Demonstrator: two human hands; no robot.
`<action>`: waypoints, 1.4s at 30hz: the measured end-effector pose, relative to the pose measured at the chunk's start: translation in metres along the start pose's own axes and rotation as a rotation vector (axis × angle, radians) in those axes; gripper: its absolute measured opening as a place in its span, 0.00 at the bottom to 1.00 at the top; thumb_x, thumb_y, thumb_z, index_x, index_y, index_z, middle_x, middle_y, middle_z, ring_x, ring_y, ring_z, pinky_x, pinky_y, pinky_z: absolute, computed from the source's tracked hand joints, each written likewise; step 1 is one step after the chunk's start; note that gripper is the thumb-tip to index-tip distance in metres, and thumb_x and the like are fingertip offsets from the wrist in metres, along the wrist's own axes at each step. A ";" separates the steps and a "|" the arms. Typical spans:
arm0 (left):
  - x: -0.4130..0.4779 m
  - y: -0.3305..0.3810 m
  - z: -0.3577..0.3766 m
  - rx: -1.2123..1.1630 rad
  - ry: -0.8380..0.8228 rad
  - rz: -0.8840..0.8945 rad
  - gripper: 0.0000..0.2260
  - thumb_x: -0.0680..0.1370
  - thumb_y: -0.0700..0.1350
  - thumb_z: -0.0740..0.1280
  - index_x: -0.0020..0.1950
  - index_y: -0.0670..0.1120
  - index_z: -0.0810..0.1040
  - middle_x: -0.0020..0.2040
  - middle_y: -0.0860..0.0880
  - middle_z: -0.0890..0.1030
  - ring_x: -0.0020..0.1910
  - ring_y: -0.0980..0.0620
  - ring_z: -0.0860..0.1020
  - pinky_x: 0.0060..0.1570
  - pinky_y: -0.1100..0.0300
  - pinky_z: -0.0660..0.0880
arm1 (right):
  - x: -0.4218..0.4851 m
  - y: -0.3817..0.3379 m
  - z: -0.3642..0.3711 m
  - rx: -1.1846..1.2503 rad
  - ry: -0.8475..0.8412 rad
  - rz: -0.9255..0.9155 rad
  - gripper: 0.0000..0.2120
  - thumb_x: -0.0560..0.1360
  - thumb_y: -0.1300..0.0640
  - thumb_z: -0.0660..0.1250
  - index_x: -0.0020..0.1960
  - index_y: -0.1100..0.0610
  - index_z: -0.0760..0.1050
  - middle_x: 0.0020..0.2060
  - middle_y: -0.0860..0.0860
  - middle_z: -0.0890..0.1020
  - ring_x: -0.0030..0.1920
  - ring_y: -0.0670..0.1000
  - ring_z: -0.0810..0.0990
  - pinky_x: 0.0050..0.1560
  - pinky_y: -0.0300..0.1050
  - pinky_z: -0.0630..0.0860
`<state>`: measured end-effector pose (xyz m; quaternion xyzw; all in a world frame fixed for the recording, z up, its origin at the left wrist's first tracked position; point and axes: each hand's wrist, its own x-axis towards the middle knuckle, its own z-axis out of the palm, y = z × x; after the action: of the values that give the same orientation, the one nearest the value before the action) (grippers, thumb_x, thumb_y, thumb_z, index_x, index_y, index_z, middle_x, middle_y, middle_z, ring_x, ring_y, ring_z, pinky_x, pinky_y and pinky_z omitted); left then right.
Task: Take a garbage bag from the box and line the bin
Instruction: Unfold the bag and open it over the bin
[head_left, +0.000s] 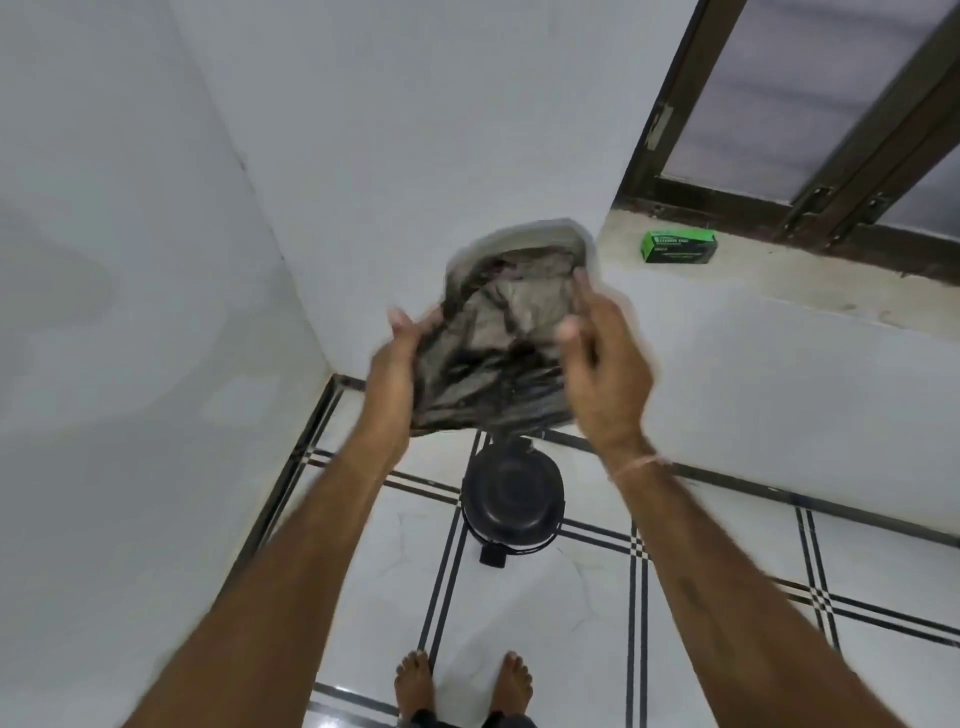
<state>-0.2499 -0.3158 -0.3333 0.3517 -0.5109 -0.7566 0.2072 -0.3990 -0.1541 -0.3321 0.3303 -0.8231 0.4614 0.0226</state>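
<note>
A thin black garbage bag (498, 332), crumpled and partly spread, hangs in the air between both hands at chest height. My left hand (400, 358) grips its left edge. My right hand (602, 353) holds its right edge, fingers around the upper rim. Motion blurs the bag. Directly below, on the tiled floor, stands a small round black pedal bin (511, 493) with its lid down and its pedal facing me. The green garbage bag box (678, 247) lies on the window ledge at the upper right, away from both hands.
White walls meet in a corner behind the bin. A dark-framed window (810, 114) sits above the concrete ledge (779, 280) on the right. The floor (545, 623) is white tile with black stripes. My bare feet stand just in front of the bin.
</note>
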 end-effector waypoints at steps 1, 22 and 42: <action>-0.004 -0.025 -0.007 0.052 0.059 -0.073 0.32 0.83 0.68 0.50 0.65 0.48 0.83 0.51 0.49 0.89 0.55 0.47 0.87 0.51 0.58 0.82 | -0.021 0.012 0.008 -0.079 -0.161 0.140 0.21 0.83 0.35 0.57 0.71 0.40 0.76 0.65 0.42 0.82 0.66 0.49 0.81 0.62 0.40 0.73; -0.020 -0.040 -0.035 -0.023 0.067 -0.147 0.35 0.82 0.71 0.44 0.69 0.52 0.80 0.56 0.51 0.87 0.55 0.52 0.85 0.49 0.57 0.81 | -0.050 0.035 0.002 0.208 -0.091 0.486 0.20 0.78 0.27 0.60 0.43 0.37 0.83 0.44 0.38 0.85 0.51 0.44 0.81 0.60 0.47 0.78; 0.025 -0.024 -0.009 0.116 0.009 -0.058 0.32 0.83 0.67 0.47 0.76 0.51 0.74 0.54 0.57 0.83 0.54 0.60 0.81 0.48 0.65 0.78 | -0.017 0.086 0.030 0.529 -0.143 0.594 0.35 0.71 0.22 0.65 0.68 0.44 0.81 0.65 0.46 0.84 0.68 0.48 0.81 0.74 0.55 0.73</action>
<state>-0.2587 -0.3295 -0.3656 0.3813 -0.5426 -0.7297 0.1668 -0.4268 -0.1374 -0.4190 0.1039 -0.7349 0.6197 -0.2550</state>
